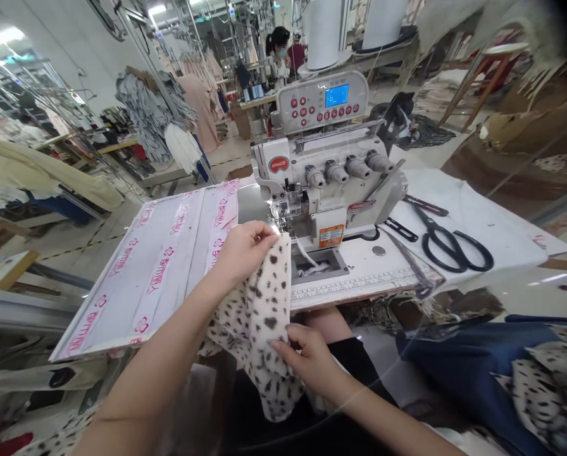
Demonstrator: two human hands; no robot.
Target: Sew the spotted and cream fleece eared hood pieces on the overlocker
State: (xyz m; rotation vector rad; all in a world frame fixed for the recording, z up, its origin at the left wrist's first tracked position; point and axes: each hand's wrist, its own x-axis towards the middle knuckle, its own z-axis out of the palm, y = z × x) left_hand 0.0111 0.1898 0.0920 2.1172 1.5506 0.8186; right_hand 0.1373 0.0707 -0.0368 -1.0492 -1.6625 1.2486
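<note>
A cream fabric piece with dark spots (267, 310) hangs over the table's front edge, its top end close to the needle area of the overlock sewing machine (331, 183). My left hand (248, 247) pinches the fabric's upper end, just in front of the presser foot. Lower down, my right hand (309, 358) grips the fabric's right edge between thumb and fingers, below the table's edge. The fabric stretches between both hands, and its lower part drapes over my lap. Whether its top end lies under the presser foot I cannot tell.
Black-handled scissors (454, 244) and a dark thread snipper (400, 229) lie right of the machine. A measuring tape strip (350, 285) runs along the table's front. More spotted fabric (549, 380) is at lower right. Thread cones (322, 35) stand behind; a person (278, 54) sits farther back.
</note>
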